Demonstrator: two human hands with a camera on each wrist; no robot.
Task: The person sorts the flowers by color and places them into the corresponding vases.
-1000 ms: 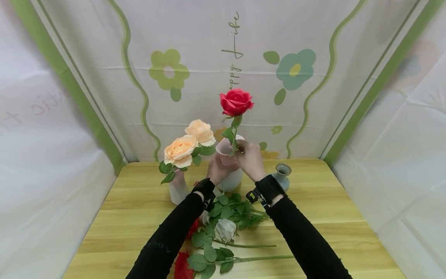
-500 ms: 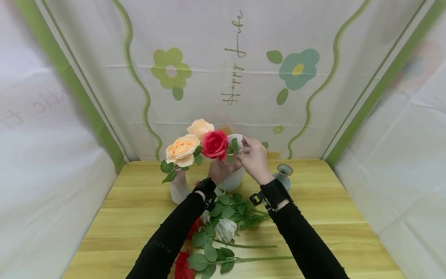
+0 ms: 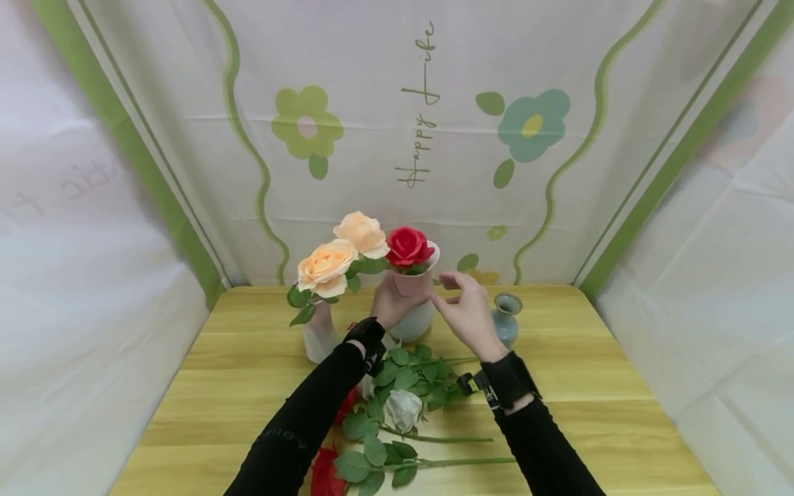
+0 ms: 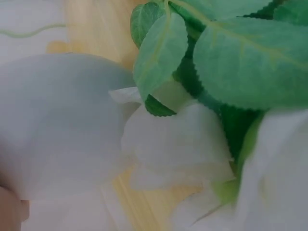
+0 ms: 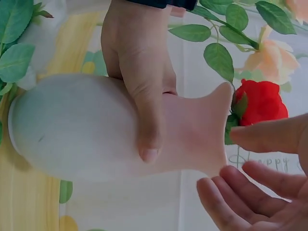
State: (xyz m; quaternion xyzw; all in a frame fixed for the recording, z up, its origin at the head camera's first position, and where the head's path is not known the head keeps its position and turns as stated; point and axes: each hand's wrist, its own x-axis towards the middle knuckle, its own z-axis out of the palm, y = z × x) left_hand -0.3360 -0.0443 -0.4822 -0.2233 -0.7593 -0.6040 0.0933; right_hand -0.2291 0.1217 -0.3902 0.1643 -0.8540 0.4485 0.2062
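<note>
My left hand [image 3: 393, 304] grips the neck of a pink-and-white vase [image 3: 412, 324]; in the right wrist view its thumb [image 5: 149, 139] lies across the neck. A red rose [image 3: 409, 246] stands in the vase's flared mouth, its bloom right at the rim and its stem hidden inside. Just right of the mouth is my right hand [image 3: 468, 313], holding nothing, its fingers loosely bent and spread from the thumb. The left wrist view shows the vase's pale body [image 4: 57, 120] beside a white rose [image 4: 178, 139] and green leaves.
Two peach roses [image 3: 325, 267] stand in another pink-and-white vase [image 3: 318, 336] to the left. A small blue-grey vase [image 3: 505, 320] is at the right. Between my forearms lie a white rose [image 3: 403, 410], red blooms [image 3: 327, 472] and leafy stems on the wooden table [image 3: 595, 413].
The red rose has gone from upright above the vase, through a leftward tilt, down into its mouth. My right hand has let go of it and drawn back rightward and down. The left keeps its grip.
</note>
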